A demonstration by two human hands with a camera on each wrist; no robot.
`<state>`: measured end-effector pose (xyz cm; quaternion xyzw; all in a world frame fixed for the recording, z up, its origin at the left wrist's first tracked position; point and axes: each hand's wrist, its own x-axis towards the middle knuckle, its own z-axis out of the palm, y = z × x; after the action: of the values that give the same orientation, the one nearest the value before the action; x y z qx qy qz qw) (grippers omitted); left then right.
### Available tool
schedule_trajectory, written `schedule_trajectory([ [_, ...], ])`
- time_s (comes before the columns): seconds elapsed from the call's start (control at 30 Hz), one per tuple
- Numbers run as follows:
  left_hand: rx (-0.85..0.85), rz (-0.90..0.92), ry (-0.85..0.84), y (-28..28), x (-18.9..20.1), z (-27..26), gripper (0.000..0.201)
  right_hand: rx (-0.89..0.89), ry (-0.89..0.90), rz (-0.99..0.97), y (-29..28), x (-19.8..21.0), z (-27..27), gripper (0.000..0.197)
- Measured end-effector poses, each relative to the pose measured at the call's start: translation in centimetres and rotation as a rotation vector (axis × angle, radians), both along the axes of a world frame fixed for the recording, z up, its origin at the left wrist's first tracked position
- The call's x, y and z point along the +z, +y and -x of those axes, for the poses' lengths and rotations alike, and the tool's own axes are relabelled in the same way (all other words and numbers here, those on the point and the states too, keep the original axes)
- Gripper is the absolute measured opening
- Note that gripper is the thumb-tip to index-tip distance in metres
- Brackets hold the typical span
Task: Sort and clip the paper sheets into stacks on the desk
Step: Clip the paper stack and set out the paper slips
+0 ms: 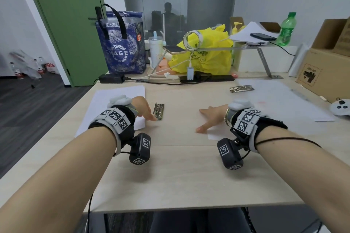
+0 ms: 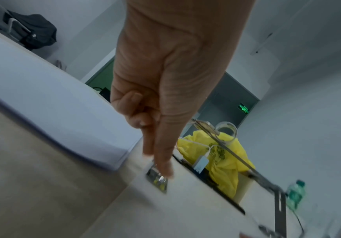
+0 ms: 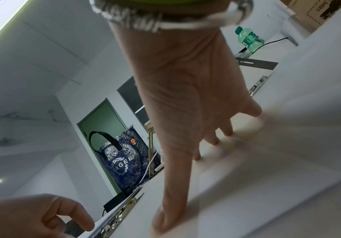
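A thick stack of white paper lies at the desk's left. Just right of it a metal clip lies flat. My left hand pinches its near end with thumb and index finger, the other fingers curled. My right hand lies flat with fingers spread, pressing on a white sheet at centre right. More loose sheets spread to the right. A second metal clip rests at their far edge.
Along the back stand a blue tote bag, a yellow plastic bag, a power strip with cables and a metal shelf carrying papers, a phone and a green bottle. Cardboard boxes and a white controller sit at the right.
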<state>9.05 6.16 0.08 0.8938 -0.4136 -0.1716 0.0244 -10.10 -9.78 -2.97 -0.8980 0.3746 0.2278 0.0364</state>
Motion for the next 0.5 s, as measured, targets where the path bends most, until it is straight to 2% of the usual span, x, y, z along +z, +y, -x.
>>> schedule_trajectory([
  [0.1, -0.036, 0.066, -0.028, 0.0, -0.7, 0.4, 0.049, 0.009, 0.0, 0.004, 0.1, 0.1, 0.2, 0.106],
  [0.2, -0.104, -0.053, -0.101, 0.2, -0.9, 1.7, 0.073, 0.008, 0.019, 0.006, 0.1, 0.2, 0.4, 0.106],
  [0.27, -0.15, -0.136, -0.145, 0.3, -0.9, 2.5, 0.081, 0.006, 0.027, 0.007, 0.1, 0.0, 0.4, 0.106],
  [0.5, -0.207, -0.205, -0.168, 0.1, -1.8, 4.3, 0.073, 0.018, 0.025, 0.01, 0.0, -0.3, 0.4, 0.107],
])
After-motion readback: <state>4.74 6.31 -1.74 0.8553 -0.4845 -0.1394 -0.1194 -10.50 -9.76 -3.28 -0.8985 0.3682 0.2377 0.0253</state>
